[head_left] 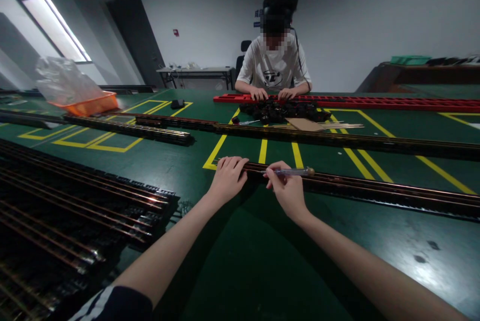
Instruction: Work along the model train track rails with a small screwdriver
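My left hand (229,177) is curled over the left end of a long black rail (356,188) with copper-coloured strips, which runs off to the right across the green table. In my right hand (287,188) is a screwdriver (294,172) with a translucent purplish handle, pinched between the fingers and lying nearly level over the rail. Its handle points right and its tip is toward my left hand. The tip is too small to tell whether it touches the rail. My fingers partly cover the rail's end.
Several similar rails (75,196) lie side by side at left. Another long rail (337,138) crosses beyond my hands. Farther back are black parts (281,111), cardboard (305,124), a red rail (375,102) under a co-worker's hands (275,94), and an orange basket (92,106) with plastic wrap.
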`<state>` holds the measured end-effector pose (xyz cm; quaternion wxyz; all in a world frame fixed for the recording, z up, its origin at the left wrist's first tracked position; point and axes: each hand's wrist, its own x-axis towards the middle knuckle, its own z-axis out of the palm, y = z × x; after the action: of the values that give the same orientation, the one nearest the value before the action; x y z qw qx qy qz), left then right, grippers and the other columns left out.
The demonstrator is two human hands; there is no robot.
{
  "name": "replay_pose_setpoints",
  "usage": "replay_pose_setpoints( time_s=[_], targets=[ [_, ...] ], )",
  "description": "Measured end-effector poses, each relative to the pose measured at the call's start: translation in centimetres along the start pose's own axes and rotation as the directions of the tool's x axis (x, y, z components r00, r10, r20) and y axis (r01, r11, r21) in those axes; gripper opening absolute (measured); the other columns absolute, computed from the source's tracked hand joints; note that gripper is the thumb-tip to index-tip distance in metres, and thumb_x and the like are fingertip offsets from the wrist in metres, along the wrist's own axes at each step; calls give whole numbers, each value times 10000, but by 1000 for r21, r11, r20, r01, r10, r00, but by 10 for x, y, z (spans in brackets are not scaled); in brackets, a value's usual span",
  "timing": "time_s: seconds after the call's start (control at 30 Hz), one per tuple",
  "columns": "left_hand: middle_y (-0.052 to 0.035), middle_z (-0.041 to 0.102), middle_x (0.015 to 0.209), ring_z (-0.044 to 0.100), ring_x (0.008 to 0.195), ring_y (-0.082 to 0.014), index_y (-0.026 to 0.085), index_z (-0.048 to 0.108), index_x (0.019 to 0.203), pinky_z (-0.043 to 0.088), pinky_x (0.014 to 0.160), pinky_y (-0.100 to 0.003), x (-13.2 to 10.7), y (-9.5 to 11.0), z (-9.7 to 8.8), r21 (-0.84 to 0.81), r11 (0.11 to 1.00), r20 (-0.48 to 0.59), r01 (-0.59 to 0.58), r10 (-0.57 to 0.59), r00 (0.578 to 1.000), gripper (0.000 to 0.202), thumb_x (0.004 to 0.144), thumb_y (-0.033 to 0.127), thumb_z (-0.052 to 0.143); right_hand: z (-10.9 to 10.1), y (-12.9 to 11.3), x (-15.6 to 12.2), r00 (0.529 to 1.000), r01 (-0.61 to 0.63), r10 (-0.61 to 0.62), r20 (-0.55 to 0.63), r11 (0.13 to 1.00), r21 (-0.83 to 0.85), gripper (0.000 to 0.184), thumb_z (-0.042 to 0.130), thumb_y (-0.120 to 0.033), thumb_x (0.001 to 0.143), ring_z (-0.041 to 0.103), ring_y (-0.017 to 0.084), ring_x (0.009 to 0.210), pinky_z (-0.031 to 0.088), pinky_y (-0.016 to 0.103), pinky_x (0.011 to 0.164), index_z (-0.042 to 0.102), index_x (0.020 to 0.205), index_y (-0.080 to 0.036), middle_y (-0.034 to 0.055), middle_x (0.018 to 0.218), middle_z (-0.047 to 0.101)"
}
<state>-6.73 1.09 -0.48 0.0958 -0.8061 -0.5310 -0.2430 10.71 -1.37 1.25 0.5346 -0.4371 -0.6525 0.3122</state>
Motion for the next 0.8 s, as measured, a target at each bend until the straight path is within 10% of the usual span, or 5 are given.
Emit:
replay_pose_setpoints(
  time_s=[0.8],
  targets=[
    [-57,613,1131,521,1067,-225,181,549,1153,306,1029,-426,0,5,-1,80,996,-42,28,-25,999,316,861,207,432,-2,-3,-1,1000,-9,9,-24,1000,10,177,524,-332,843,558,107,510,429,221,455,540,769,-172,18,686,611]
  ],
)
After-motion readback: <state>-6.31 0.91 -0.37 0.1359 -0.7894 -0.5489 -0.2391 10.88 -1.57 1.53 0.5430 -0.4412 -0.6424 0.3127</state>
